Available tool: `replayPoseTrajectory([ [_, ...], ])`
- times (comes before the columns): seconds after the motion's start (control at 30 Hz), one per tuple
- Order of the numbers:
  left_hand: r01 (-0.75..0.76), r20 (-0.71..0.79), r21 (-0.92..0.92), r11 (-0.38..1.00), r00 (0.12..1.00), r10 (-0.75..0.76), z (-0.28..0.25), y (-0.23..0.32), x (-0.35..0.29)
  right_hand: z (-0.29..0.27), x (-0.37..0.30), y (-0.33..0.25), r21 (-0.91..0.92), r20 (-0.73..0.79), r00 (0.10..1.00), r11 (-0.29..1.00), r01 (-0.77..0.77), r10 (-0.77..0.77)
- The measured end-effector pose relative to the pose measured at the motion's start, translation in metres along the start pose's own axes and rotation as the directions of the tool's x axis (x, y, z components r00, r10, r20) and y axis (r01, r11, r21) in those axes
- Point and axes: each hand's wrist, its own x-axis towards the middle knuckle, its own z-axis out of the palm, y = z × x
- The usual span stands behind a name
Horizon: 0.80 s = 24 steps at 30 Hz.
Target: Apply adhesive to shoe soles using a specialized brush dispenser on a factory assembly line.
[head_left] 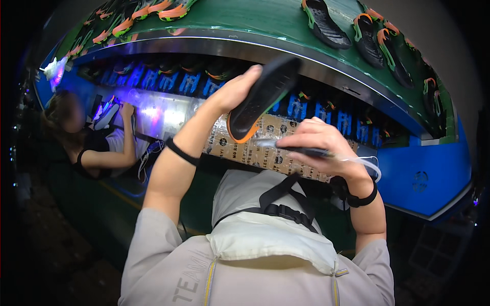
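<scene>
My left hand (239,91) is closed around the edge of a black shoe sole (263,97) with an orange and green rim. The sole is held up and tilted above the worktop, its orange end lowest. In my right hand (326,145) is a dark-handled brush (306,151) with a pale tip, and a clear tube (366,161) runs from its back end past my wrist. The brush tip is close to the lower end of the sole; whether the two touch, I cannot tell.
Taped cardboard (275,159) covers the worktop below my hands. Beyond a metal edge, a green belt (245,20) carries several soles, including a black sole (326,25). Below it are blue racks (189,83). At the left, a person (97,132) handles a shoe beside purple light.
</scene>
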Motion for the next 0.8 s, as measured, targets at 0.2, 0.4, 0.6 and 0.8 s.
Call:
replayPoseTrajectory([
  [0.2, 0.128, -0.031, -0.801, 0.585, 0.966, -0.255, -0.039, -0.149, -0.076, 0.033, -0.033, 0.04, 0.351, -0.381, 0.824, 0.89, -0.291, 0.42],
  [0.4, 0.458, 0.42, -0.873, 0.169, 0.881, -0.218, -0.026, -0.258, -0.121, 0.083, -0.033, 0.063, 0.542, -0.326, 0.716, 0.743, -0.394, 0.617],
  [0.6, 0.325, 0.328, -0.945, -0.047, 0.938, -0.114, 0.046, -0.263, -0.092, 0.114, -0.008, 0.073, 0.604, -0.256, 0.603, 0.612, -0.51, 0.755],
  [0.8, 0.189, 0.19, -0.963, 0.193, 0.982, -0.018, 0.084, -0.165, -0.081, 0.095, 0.036, 0.06, 0.48, -0.528, 0.561, 0.769, -0.422, 0.637],
])
